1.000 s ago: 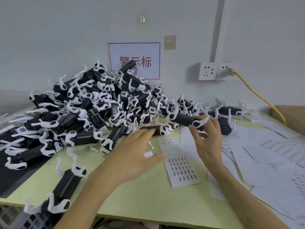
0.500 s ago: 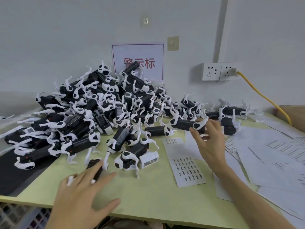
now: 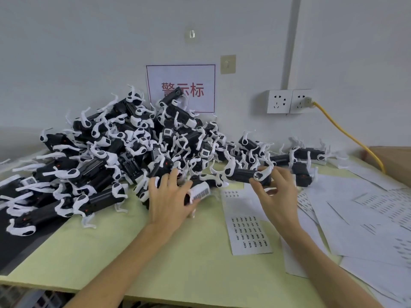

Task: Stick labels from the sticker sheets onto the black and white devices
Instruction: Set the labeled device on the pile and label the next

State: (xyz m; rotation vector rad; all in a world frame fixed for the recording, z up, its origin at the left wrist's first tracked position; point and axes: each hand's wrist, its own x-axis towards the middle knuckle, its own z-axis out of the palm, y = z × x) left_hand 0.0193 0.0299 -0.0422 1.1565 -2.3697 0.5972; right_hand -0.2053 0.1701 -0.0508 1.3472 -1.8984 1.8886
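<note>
- The sticker sheet (image 3: 246,234) lies flat just beside your hands, its labels within reach.
- Your left hand (image 3: 170,203) spreads straight fingers over a barcoded device (image 3: 200,192), probably steadying it. Most of its body is hidden.
- Your right hand (image 3: 275,192) pinches another device (image 3: 241,174) above the table, by the pile (image 3: 115,147), likely for labelling.

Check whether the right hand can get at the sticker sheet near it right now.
Probably yes for reach: the sticker sheet lies uncovered on the table, close by the right hand. But its fingers hold a device, so peeling looks awkward.
</note>
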